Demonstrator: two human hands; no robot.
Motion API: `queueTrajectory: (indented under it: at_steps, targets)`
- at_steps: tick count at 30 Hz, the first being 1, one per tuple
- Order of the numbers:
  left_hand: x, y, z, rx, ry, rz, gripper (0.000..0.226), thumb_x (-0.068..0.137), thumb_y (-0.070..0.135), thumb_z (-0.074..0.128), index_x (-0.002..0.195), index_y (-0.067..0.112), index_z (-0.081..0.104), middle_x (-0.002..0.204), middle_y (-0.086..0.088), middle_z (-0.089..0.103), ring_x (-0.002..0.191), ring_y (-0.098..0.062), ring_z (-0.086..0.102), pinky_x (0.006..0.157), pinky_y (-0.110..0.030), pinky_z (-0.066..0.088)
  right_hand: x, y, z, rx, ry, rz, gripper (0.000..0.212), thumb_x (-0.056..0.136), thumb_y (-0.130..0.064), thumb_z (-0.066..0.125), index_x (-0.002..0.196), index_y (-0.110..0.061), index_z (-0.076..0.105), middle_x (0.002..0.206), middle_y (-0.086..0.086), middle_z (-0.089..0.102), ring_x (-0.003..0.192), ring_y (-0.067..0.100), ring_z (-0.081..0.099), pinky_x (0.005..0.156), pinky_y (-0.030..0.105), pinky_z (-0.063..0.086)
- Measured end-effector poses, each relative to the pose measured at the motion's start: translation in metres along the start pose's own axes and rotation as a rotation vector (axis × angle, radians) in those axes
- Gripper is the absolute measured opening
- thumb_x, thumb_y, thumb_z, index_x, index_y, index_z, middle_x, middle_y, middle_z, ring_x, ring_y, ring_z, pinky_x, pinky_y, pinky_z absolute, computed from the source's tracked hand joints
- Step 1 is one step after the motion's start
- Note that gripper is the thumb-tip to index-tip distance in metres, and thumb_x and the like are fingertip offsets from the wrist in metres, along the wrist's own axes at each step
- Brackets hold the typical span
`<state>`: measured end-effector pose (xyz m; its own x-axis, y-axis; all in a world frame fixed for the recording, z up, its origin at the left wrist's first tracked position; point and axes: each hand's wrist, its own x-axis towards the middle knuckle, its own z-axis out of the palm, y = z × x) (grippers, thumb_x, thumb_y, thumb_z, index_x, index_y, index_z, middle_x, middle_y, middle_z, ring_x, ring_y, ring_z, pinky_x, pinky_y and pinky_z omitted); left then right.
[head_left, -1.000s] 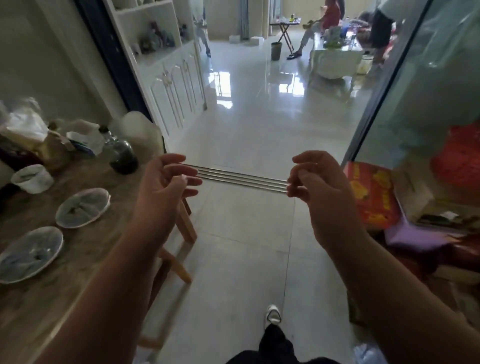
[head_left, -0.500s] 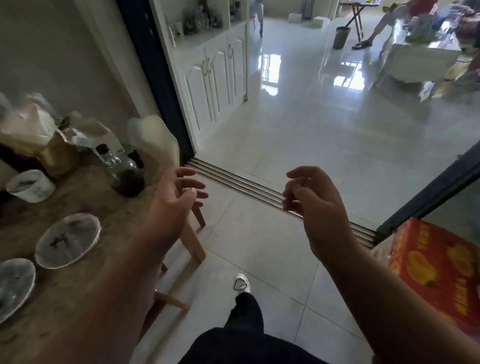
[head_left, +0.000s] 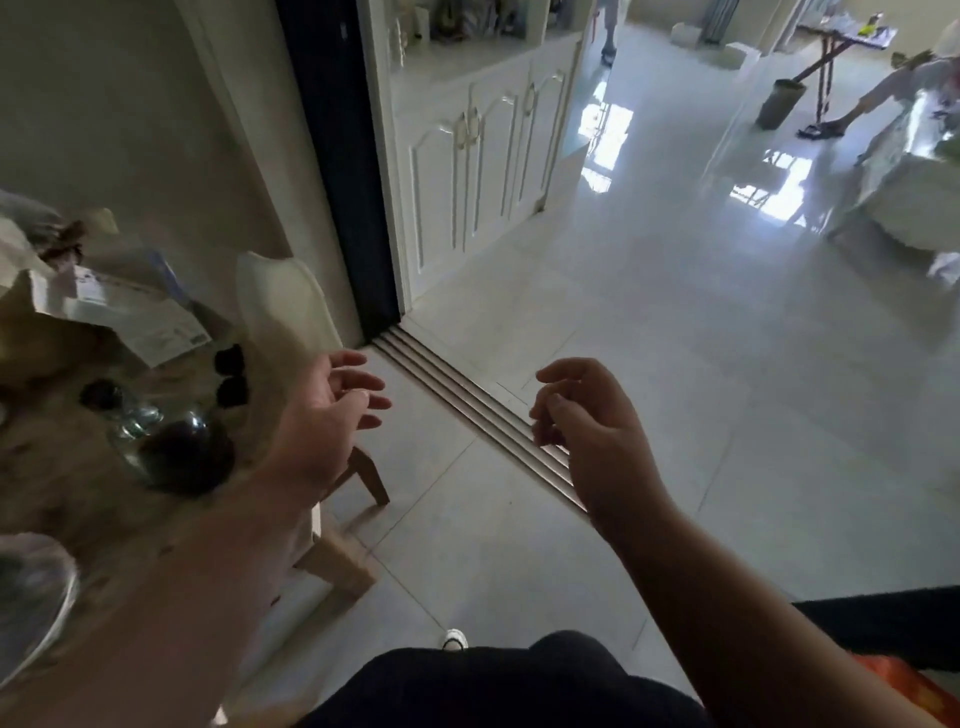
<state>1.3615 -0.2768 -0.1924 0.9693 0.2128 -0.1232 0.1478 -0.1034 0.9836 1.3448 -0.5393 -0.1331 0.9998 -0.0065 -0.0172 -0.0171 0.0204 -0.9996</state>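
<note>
Table, near edge, far left: clear plate, rim only partly in frame. Wooden table carries everything on this side.

Back of the table: crumpled paper bags and a printed packet, blurred, with print too small to read.

Right part of the table, close to its right-hand edge: glass bottle, round-bellied, dark liquid in the lower half, dark cap on. It stands upright. Beyond it are two small dark caps, and behind those a white plastic jug at the table's far right corner.

Left hand: raised in the air just past the table's right-hand edge, near the bottle but not touching it. Palm turned inward, fingers spread and only slightly bent, thumb apart from them. Nothing in it.

Below the hand a wooden table leg splays out over the tiled floor.

Between the hands: metal sliding-door track running diagonally across the floor from the dark door frame. White cabinet stands beyond it.

Right hand: held in the air over the track, back of the hand toward me. Fingers loosely curled, thumb tip close to the forefinger. No object visible in the curl, and it touches nothing.

Far right, back room: a dark bin and a seated person, partly cut off.
</note>
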Motion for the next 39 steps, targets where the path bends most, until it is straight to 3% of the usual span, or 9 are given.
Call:
queueTrajectory:
  at_steps: [4, 8, 15, 21, 24, 28, 33, 36, 39]
  targets:
    - [0.055, -0.013, 0.004, 0.012, 0.123, -0.056, 0.033, 0.093, 0.008, 0.052, 0.113, 0.034, 0.057, 0.108, -0.009, 0.07, 0.094, -0.021, 0.075, 0.076, -0.032, 0.06, 0.086, 0.02, 0.015, 0.012, -0.114, 0.05, 0.034, 0.094, 0.008, 0.046, 0.094, -0.019, 0.066, 0.066, -0.005, 0.064, 0.06, 0.012, 0.06, 0.059, 0.023, 0.052]
    - [0.108, -0.034, 0.008, 0.017, 0.329, -0.176, 0.029, 0.099, 0.001, 0.052, 0.12, 0.021, 0.055, 0.108, -0.01, 0.068, 0.095, -0.023, 0.073, 0.071, -0.026, 0.06, 0.182, 0.05, 0.039, -0.012, -0.318, 0.099, 0.034, 0.084, -0.007, 0.049, 0.087, -0.033, 0.071, 0.067, -0.005, 0.068, 0.06, 0.01, 0.061, 0.057, 0.021, 0.051]
    - [0.177, -0.045, 0.016, -0.024, 0.705, -0.344, 0.044, 0.09, 0.001, 0.05, 0.133, 0.011, 0.052, 0.103, -0.008, 0.069, 0.093, -0.026, 0.072, 0.074, -0.037, 0.06, 0.342, 0.09, 0.078, -0.148, -0.667, 0.141, 0.026, 0.078, -0.026, 0.054, 0.096, -0.037, 0.07, 0.073, -0.005, 0.072, 0.062, 0.011, 0.065, 0.056, 0.022, 0.052]
    - [0.198, -0.04, 0.018, -0.11, 0.928, -0.396, 0.042, 0.077, 0.008, 0.048, 0.111, 0.031, 0.057, 0.102, -0.007, 0.069, 0.087, -0.021, 0.074, 0.069, -0.034, 0.058, 0.411, 0.108, 0.151, -0.316, -0.958, 0.19, 0.031, 0.085, -0.021, 0.05, 0.09, -0.045, 0.067, 0.076, -0.008, 0.073, 0.067, 0.009, 0.066, 0.063, 0.025, 0.055]
    - [0.196, -0.043, 0.01, -0.156, 1.024, -0.41, 0.045, 0.076, 0.007, 0.048, 0.105, 0.04, 0.058, 0.101, -0.001, 0.07, 0.091, -0.021, 0.073, 0.073, -0.037, 0.06, 0.426, 0.12, 0.193, -0.381, -1.04, 0.26, 0.024, 0.091, -0.017, 0.05, 0.097, -0.033, 0.065, 0.086, 0.001, 0.072, 0.076, 0.017, 0.067, 0.068, 0.03, 0.057]
    - [0.197, -0.054, -0.01, -0.227, 1.099, -0.416, 0.04, 0.07, 0.02, 0.056, 0.093, 0.051, 0.064, 0.095, 0.011, 0.073, 0.096, -0.024, 0.072, 0.081, -0.042, 0.061, 0.447, 0.149, 0.263, -0.494, -1.009, 0.453, 0.018, 0.098, -0.009, 0.052, 0.112, -0.018, 0.061, 0.1, 0.013, 0.067, 0.081, 0.023, 0.065, 0.07, 0.037, 0.058]
    - [0.219, -0.086, -0.041, -0.302, 1.107, -0.427, 0.035, 0.078, 0.015, 0.058, 0.102, 0.039, 0.065, 0.103, 0.005, 0.073, 0.104, -0.027, 0.071, 0.081, -0.037, 0.057, 0.468, 0.191, 0.335, -0.653, -1.037, 0.57, 0.051, 0.098, -0.04, 0.058, 0.143, -0.017, 0.052, 0.122, 0.007, 0.061, 0.107, 0.025, 0.066, 0.089, 0.044, 0.06]
    - [0.237, -0.098, -0.058, -0.247, 1.035, -0.446, 0.033, 0.084, 0.012, 0.052, 0.109, 0.032, 0.061, 0.104, 0.006, 0.072, 0.101, -0.019, 0.072, 0.085, -0.039, 0.06, 0.474, 0.206, 0.363, -0.608, -1.036, 0.664, 0.033, 0.096, -0.045, 0.06, 0.122, -0.025, 0.061, 0.125, 0.006, 0.067, 0.111, 0.027, 0.068, 0.091, 0.048, 0.062]
    - [0.257, -0.109, -0.076, -0.223, 1.007, -0.491, 0.031, 0.088, 0.009, 0.053, 0.107, 0.032, 0.061, 0.099, 0.013, 0.073, 0.098, -0.018, 0.073, 0.085, -0.038, 0.061, 0.478, 0.223, 0.382, -0.575, -0.977, 0.756, 0.03, 0.095, -0.035, 0.065, 0.122, -0.021, 0.062, 0.117, 0.004, 0.074, 0.101, 0.023, 0.073, 0.075, 0.041, 0.062]
